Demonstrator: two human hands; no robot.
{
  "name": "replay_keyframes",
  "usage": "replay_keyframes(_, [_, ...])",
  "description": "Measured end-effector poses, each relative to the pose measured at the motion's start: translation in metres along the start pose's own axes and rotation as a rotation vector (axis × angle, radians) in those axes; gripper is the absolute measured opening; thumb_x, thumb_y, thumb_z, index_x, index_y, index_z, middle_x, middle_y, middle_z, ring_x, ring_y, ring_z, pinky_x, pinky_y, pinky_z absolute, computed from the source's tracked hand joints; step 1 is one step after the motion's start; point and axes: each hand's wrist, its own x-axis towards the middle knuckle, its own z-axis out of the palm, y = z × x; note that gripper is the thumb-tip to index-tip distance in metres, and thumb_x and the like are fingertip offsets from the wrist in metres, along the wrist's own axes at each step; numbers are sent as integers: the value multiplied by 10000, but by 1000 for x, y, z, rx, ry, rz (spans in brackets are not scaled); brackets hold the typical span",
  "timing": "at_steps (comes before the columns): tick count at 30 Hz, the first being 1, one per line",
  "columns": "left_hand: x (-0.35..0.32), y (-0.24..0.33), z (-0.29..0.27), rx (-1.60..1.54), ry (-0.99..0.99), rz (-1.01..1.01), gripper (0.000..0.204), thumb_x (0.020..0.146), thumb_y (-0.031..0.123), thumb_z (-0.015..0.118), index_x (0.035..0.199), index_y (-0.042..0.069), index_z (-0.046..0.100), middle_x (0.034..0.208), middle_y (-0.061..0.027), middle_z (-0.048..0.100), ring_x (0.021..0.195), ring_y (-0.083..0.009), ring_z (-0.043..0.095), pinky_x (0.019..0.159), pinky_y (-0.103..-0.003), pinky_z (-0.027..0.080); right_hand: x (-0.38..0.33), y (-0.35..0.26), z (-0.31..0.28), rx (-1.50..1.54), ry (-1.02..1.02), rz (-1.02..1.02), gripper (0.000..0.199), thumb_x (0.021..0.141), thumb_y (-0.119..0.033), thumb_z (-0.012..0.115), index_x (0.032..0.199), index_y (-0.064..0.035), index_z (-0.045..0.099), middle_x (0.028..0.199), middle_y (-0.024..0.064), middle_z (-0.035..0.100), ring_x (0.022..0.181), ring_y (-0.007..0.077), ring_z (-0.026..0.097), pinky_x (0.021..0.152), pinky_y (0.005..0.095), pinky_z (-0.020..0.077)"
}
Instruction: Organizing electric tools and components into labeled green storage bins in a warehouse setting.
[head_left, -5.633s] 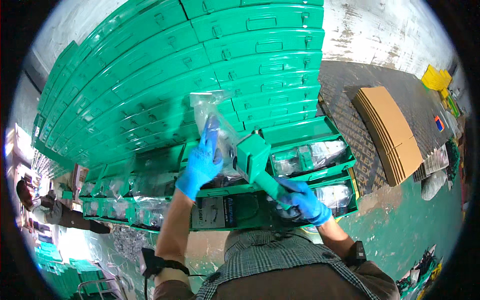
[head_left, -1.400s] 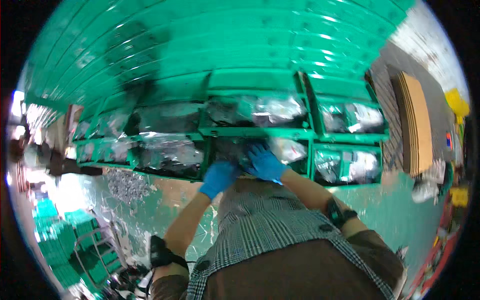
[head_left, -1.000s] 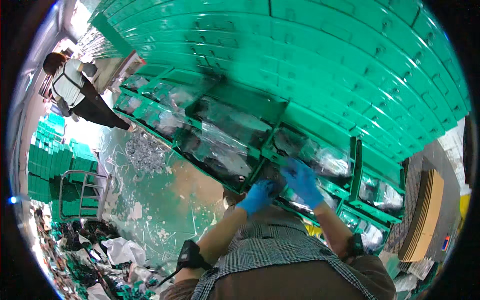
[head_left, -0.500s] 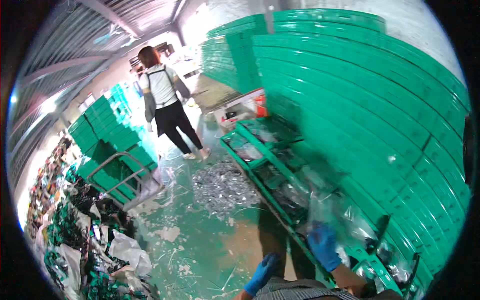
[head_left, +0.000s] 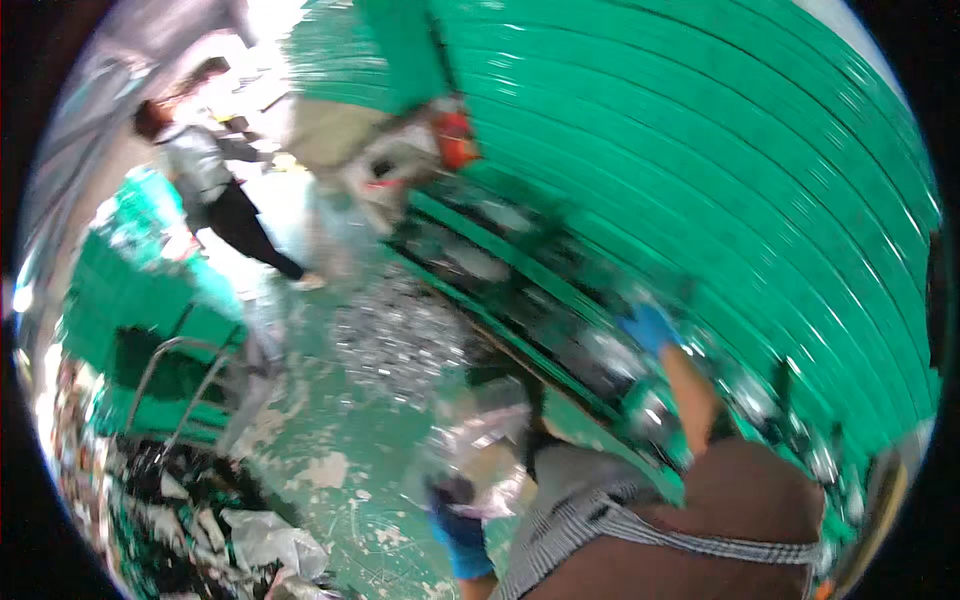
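Observation:
My left hand, in a blue glove, is closed on a crumpled clear plastic bag hanging over the floor in front of me. The bag is see-through and smeared by motion. My right hand, gloved in blue too, is stretched out over the row of green crates on my right. Its fingers are blurred, so whether they grip anything does not show. Clear plastic pieces and dark items fill the crates beneath it.
A tall wall of stacked green crates rises on the right. Shiny scraps lie heaped on the green floor. At left stand a metal trolley and a waste pile. Another person is at the far left.
My view has swung right. My left hand has come up with the clear bag, my right hand has reached farther along the crates. The other person has turned sideways.

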Motion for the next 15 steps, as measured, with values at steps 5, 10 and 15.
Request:
replay_keyframes(5, [56, -23, 25, -101, 143, -92, 374, 897, 290, 513, 1222, 107, 488, 1116, -99, 564, 948, -229, 575, 781, -408, 498, -29, 76, 40, -39, 747, -28, 274, 834, -258, 592, 787, 8, 636, 734, 145, 605, 636, 219, 540, 595, 367, 421])
replay_keyframes(10, [108, 18, 104, 364, 20, 12, 366, 921, 359, 459, 1169, 96, 511, 909, -83, 615, 717, -215, 618, 613, -350, 525, 49, -123, 8, 732, 460, 254, 293, 839, -288, 612, 908, -3, 595, 764, 90, 609, 657, 188, 524, 599, 342, 427])
replay_keyframes(15, [196, 15, 144, -102, -336, -528, 381, 944, 381, 386, 1121, 79, 536, 904, -69, 612, 739, -197, 614, 637, -330, 522, 34, -328, -5, 788, -429, -559, 208, 798, -181, 620, 908, -6, 633, 832, 142, 632, 789, 248, 602, 742, 352, 476])
